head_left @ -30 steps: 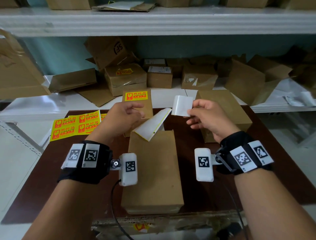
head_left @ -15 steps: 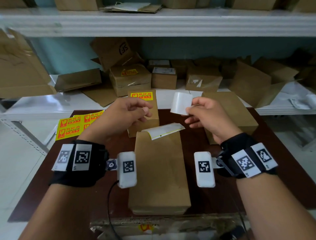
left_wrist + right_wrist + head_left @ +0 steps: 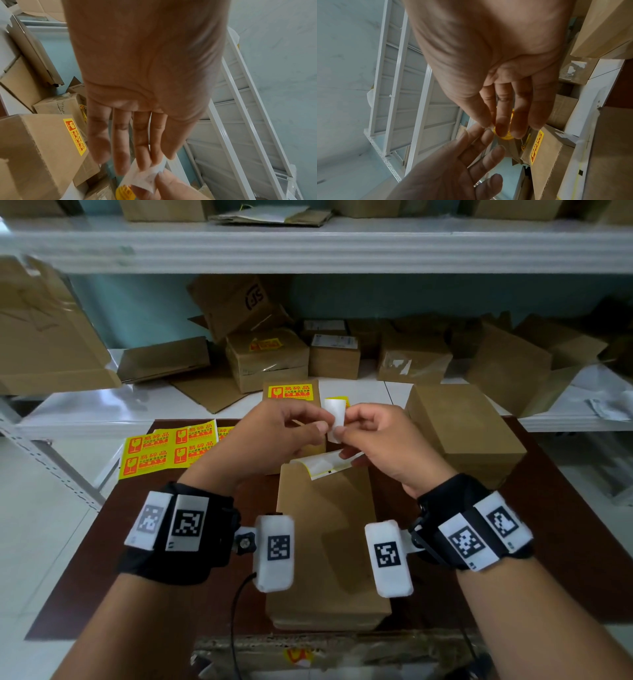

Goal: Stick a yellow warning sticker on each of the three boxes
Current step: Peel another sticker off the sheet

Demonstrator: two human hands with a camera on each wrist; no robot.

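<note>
1. right hand (image 3: 383, 440) pinches curled sticker (image 3: 334, 419) over near box (image 3: 325, 542); left hand (image 3: 274, 436) fingertips nip its edge
2. risk: glue folds onto itself; lands crooked

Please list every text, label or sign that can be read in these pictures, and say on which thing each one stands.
"易碎品": sticker on the far box.
"易碎品": each sticker on the yellow sheet; smaller lines below too small to read.
"SF", upside down: tilted carton on the shelf.
White labels on shelf boxes: too blurred.
Wrist tags: square code patterns, no words.
</note>
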